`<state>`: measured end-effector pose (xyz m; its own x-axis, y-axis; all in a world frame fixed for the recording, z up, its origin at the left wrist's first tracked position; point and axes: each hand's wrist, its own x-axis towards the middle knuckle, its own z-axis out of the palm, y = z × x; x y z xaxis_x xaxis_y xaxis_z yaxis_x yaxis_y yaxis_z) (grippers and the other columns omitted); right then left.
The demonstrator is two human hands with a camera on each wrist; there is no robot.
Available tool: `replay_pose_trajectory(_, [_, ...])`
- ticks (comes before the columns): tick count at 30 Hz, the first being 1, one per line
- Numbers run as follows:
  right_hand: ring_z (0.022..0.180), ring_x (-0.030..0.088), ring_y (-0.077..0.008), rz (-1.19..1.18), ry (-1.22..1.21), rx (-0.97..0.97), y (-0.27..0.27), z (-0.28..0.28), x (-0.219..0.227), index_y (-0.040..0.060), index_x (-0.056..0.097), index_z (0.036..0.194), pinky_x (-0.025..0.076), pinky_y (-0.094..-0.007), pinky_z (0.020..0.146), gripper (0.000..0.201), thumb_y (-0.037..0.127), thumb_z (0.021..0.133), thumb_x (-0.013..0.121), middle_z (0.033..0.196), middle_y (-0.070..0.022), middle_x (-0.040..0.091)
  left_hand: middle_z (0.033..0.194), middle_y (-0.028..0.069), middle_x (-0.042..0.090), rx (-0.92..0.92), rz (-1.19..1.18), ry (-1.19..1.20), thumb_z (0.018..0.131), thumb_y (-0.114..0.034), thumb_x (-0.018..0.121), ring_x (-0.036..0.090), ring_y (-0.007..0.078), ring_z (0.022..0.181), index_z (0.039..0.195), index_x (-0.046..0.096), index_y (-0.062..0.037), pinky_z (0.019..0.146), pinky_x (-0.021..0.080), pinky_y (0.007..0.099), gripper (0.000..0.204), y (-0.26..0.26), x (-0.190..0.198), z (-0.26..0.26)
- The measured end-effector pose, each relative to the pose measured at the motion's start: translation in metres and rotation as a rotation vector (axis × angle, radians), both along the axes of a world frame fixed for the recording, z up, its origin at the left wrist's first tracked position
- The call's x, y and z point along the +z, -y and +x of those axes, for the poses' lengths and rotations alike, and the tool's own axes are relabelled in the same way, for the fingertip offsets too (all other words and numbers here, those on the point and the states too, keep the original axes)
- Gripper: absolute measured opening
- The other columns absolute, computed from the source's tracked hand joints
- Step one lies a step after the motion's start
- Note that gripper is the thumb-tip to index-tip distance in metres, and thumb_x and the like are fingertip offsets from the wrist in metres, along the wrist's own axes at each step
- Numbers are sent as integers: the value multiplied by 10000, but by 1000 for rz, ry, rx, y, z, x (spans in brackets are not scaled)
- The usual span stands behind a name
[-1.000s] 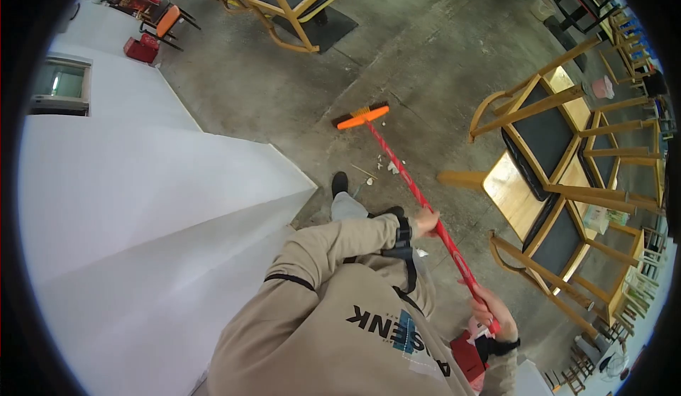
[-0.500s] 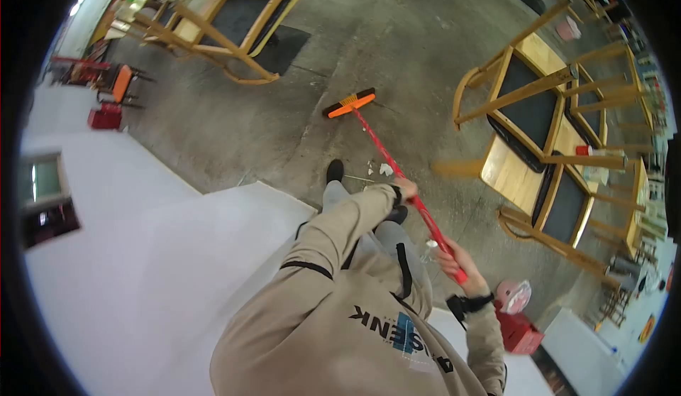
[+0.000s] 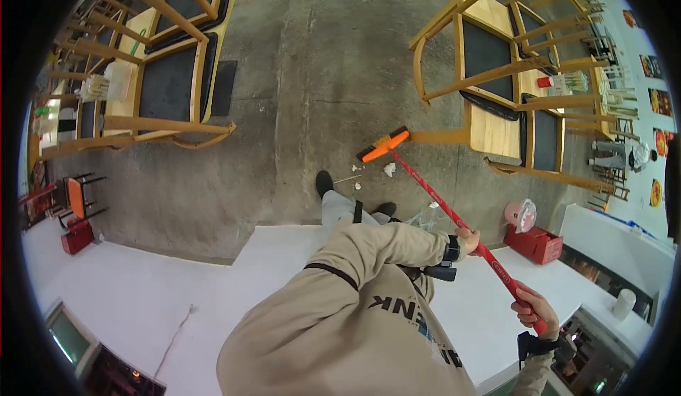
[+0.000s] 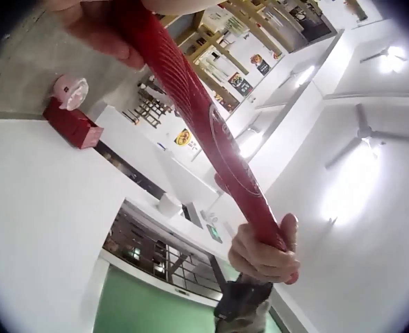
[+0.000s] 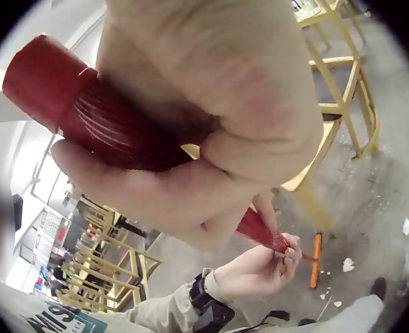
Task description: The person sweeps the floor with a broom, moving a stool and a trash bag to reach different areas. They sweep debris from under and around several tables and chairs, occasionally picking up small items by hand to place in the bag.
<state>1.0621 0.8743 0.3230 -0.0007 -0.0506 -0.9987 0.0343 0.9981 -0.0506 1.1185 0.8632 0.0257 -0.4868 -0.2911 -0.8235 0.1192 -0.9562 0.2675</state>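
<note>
A broom with an orange head (image 3: 385, 145) and dark bristles meets the concrete floor in the head view. Its red handle (image 3: 434, 196) slants down to the right toward my body. My left hand (image 3: 467, 240) grips the handle partway along. Higher up, near the end, my right hand (image 3: 535, 311) has its fingers wrapped round it; the handle's end cap (image 5: 41, 80) sticks out past that hand in the right wrist view. Just on my side of the broom head lie a crumpled white scrap (image 3: 389, 170), smaller bits and a thin stick (image 3: 347, 179).
Wooden tables with upturned chairs stand on the right (image 3: 489, 59) and left (image 3: 174, 77). A table leg (image 3: 440, 137) comes close to the broom head. My shoes (image 3: 324, 182) are near the litter. A red box (image 3: 533, 245) stands by the white wall (image 3: 284, 254).
The broom head has come nearer to the litter and my feet, and now lies close to the right table's leg. Both hands keep hold of the handle. The head view has turned.
</note>
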Motion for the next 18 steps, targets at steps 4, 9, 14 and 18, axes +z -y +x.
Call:
replay_pose_trajectory(4, [305,260,-25,-55,121,-145,-11,6,-25,160,351,1311,218,-167,267,390,297,948,393,503,37,335,719,225,613,147,-281,373,815,-280,500,640,309,691,774,580,100,638,512,404,391,12,9,48])
replay_pose_trajectory(9, [307,303,-52,-14,594,-712,-27,0,-160,109,408,1155,264,-182,260,270,282,963,329,522,11,371,754,236,620,-24,-507,626,828,-295,471,627,327,675,785,575,88,583,482,418,399,51,-113,89])
replay_pose_trajectory(14, [328,309,-50,-77,663,-759,-17,33,-244,63,402,966,266,-178,266,188,250,949,386,537,18,363,680,120,642,-373,-262,372,896,-364,341,590,172,478,755,610,-2,422,476,295,472,94,-209,124])
replay_pose_trajectory(18, [342,311,-45,-48,665,-808,-61,-34,-227,70,400,974,262,-168,261,162,229,943,405,538,26,346,652,114,624,-466,-148,333,888,-316,314,566,172,469,766,589,-1,420,468,303,436,47,-202,52])
